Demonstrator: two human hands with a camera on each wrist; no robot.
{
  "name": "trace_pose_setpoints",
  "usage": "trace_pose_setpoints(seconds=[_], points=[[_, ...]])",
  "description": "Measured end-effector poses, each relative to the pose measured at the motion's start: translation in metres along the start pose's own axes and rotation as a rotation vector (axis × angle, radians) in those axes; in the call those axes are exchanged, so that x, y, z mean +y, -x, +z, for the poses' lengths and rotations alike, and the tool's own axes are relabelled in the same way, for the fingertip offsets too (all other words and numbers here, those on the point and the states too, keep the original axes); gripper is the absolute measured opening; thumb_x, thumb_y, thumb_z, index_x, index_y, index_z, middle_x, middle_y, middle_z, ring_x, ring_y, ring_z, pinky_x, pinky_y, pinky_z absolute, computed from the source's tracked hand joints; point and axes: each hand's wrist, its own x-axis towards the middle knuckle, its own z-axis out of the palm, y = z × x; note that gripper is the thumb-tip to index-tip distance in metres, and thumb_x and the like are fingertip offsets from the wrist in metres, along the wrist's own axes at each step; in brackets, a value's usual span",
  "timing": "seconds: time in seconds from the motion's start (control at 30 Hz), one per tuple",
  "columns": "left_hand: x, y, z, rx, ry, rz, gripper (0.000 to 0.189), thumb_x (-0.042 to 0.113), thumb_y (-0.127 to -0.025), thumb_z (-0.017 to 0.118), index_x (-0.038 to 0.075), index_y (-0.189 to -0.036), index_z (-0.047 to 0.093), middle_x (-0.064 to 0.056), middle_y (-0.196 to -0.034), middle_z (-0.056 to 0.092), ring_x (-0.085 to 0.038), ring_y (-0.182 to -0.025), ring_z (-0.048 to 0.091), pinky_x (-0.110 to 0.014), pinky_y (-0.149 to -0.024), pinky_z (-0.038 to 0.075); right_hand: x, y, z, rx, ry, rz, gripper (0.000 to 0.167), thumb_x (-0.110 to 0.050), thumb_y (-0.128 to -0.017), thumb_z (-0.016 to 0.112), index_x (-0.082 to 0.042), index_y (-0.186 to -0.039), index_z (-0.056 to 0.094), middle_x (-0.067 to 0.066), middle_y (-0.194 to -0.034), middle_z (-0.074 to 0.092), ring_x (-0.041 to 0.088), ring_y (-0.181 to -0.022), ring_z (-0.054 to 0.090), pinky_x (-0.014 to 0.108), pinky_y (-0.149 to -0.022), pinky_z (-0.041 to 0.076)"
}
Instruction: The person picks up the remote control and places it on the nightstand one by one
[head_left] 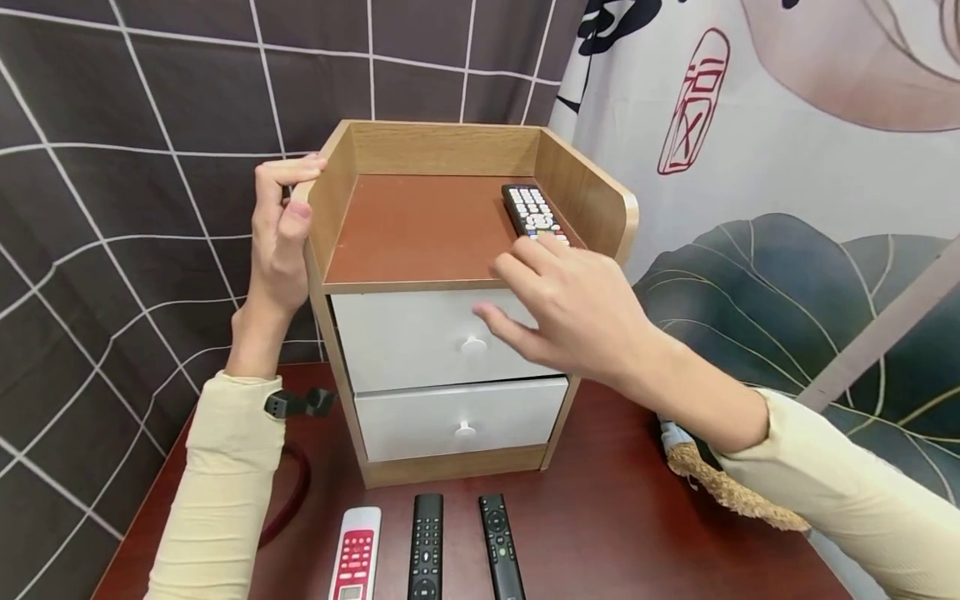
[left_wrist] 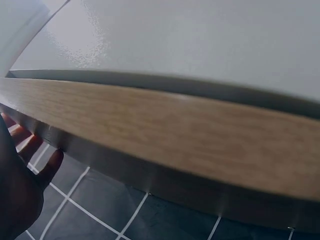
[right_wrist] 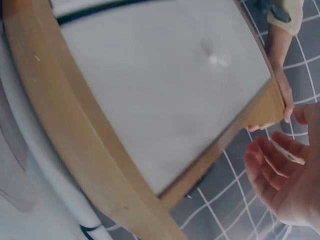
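A small wooden cabinet (head_left: 446, 147) with two white drawers and a brown top shelf stands on the table. My left hand (head_left: 279, 237) grips the edge of its left side panel; in the left wrist view its fingers (left_wrist: 50, 167) lie along the panel's outer side. A black remote control (head_left: 525, 204) with white buttons lies on the top shelf by the right side panel. My right hand (head_left: 573, 304) hovers before the upper drawer (head_left: 405, 342), hiding the remote's near end. Its fingers (right_wrist: 262, 172) are loosely bent in the right wrist view, with nothing in them.
On the dark red table (head_left: 600, 508), a white remote with a red face (head_left: 356, 554) and two black remotes, one in the middle (head_left: 426, 542) and one on the right (head_left: 501, 546), lie before the cabinet. A tan fuzzy object (head_left: 731, 492) sits at right. Hanging cloth (head_left: 187, 108) stands behind.
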Motion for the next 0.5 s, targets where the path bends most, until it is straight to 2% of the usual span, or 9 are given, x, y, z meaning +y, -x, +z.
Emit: trace_pose_setpoints(seconds=[0.1, 0.2, 0.4, 0.5], points=[[0.001, -0.001, -0.001, 0.002, -0.005, 0.001, 0.064, 0.053, -0.083, 0.049, -0.003, -0.114, 0.058, 0.007, -0.121, 0.06, -0.023, -0.13, 0.049, -0.033, -0.116, 0.031, -0.006, 0.02, 0.004, 0.025, -0.06, -0.015, 0.032, -0.04, -0.095, 0.057, -0.009, -0.094, 0.065, 0.003, -0.084, 0.062, 0.021, -0.071, 0.057, 0.033, -0.048, 0.045], [0.002, -0.002, -0.001, 0.003, 0.0, 0.002, 0.061, 0.052, -0.084, 0.049, -0.001, -0.113, 0.058, 0.008, -0.121, 0.059, -0.023, -0.13, 0.048, -0.033, -0.117, 0.03, -0.011, 0.045, 0.01, 0.017, -0.115, 0.011, 0.034, -0.041, -0.097, 0.052, -0.01, -0.095, 0.066, 0.001, -0.085, 0.063, 0.018, -0.074, 0.057, 0.032, -0.049, 0.047], [-0.001, -0.001, 0.0, -0.011, 0.011, -0.002, 0.065, 0.053, -0.083, 0.049, -0.004, -0.115, 0.057, 0.004, -0.123, 0.06, -0.023, -0.13, 0.048, -0.033, -0.117, 0.03, -0.026, 0.099, 0.037, -0.095, -0.187, 0.126, 0.038, -0.047, -0.098, 0.048, -0.014, -0.1, 0.066, -0.004, -0.089, 0.063, 0.011, -0.077, 0.056, 0.027, -0.053, 0.048], [-0.003, -0.001, -0.001, -0.01, 0.016, 0.001, 0.063, 0.052, -0.083, 0.049, -0.004, -0.113, 0.057, 0.003, -0.122, 0.06, -0.023, -0.13, 0.048, -0.033, -0.117, 0.03, -0.035, 0.123, 0.054, -0.14, -0.219, 0.18, 0.037, -0.047, -0.097, 0.051, -0.014, -0.107, 0.065, -0.005, -0.094, 0.065, 0.007, -0.078, 0.057, 0.025, -0.055, 0.05]])
